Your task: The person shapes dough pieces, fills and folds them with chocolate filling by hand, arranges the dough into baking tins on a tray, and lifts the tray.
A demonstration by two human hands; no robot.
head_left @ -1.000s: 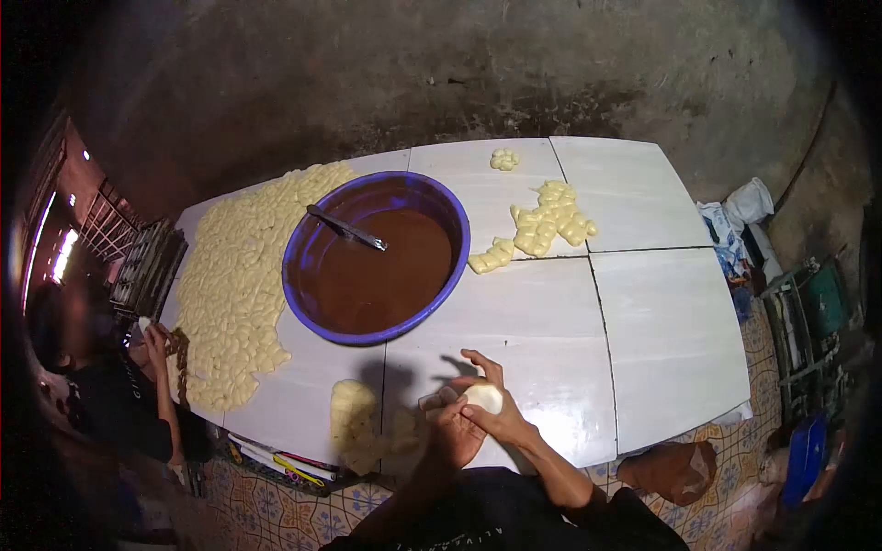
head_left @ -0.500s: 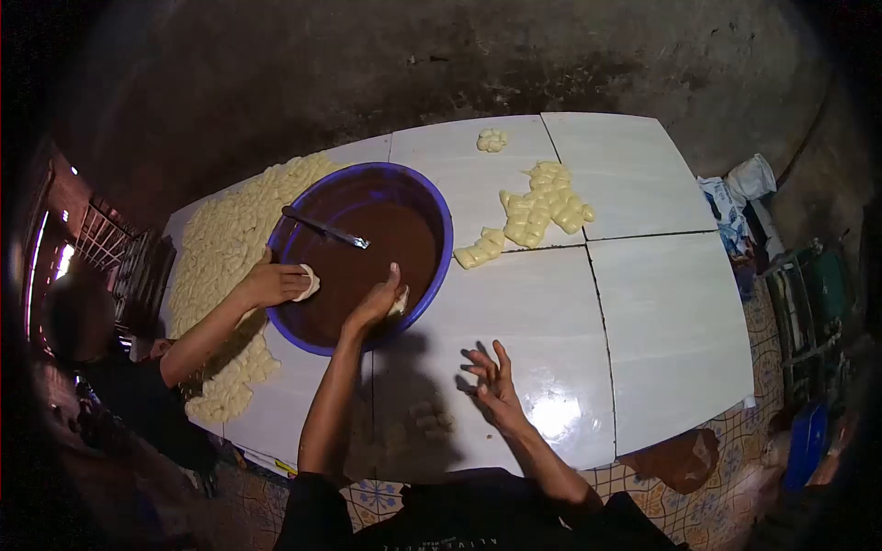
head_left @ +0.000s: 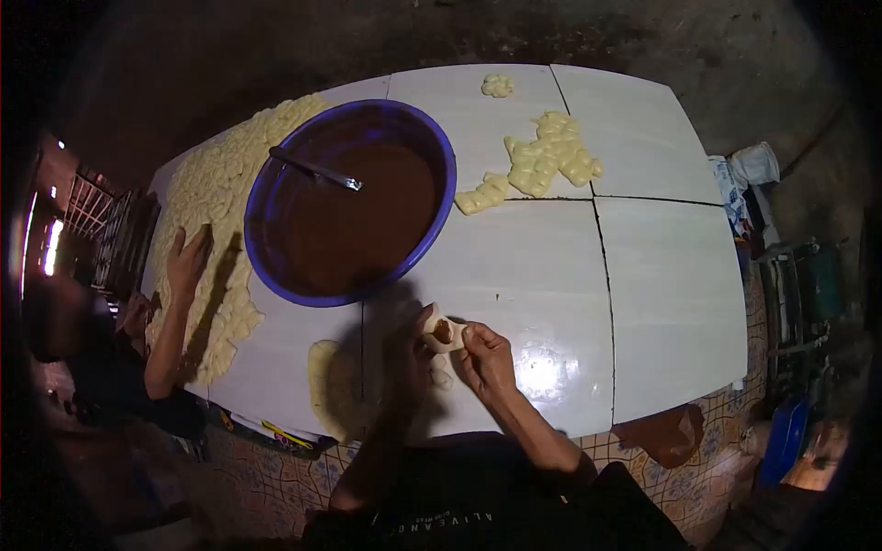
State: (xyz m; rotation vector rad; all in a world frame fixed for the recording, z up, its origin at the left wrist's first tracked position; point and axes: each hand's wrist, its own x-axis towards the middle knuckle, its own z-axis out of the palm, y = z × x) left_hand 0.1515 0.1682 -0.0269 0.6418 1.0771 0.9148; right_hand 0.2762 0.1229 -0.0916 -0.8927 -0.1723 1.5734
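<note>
My left hand point(head_left: 409, 344), partly in shadow, holds a piece of pale dough point(head_left: 457, 346) with brown filling point(head_left: 443, 331) in its middle. The fingers of my right hand point(head_left: 489, 356) pinch the right edge of that dough. Both hands are close together over the table's near side, in front of a large purple basin point(head_left: 439, 230) of brown filling point(head_left: 367, 216). Small pale dough lumps point(head_left: 440, 372) lie just below my hands, partly hidden. Another yellowish dough mass point(head_left: 333, 386) sits beside my left forearm, in shadow.
Many dough pieces point(head_left: 216, 197) cover the table's left side, where a co-worker's hand point(head_left: 186, 262) hovers. A dark-handled flat tool point(head_left: 317, 169) lies across the basin. More dough point(head_left: 551, 158) and a small clump point(head_left: 497, 85) rest farther back on the white tiled table point(head_left: 661, 294).
My left hand has come out of the basin with dough and filling, and my right hand has closed on the dough's edge. The co-worker's hand has moved from the basin to the left dough.
</note>
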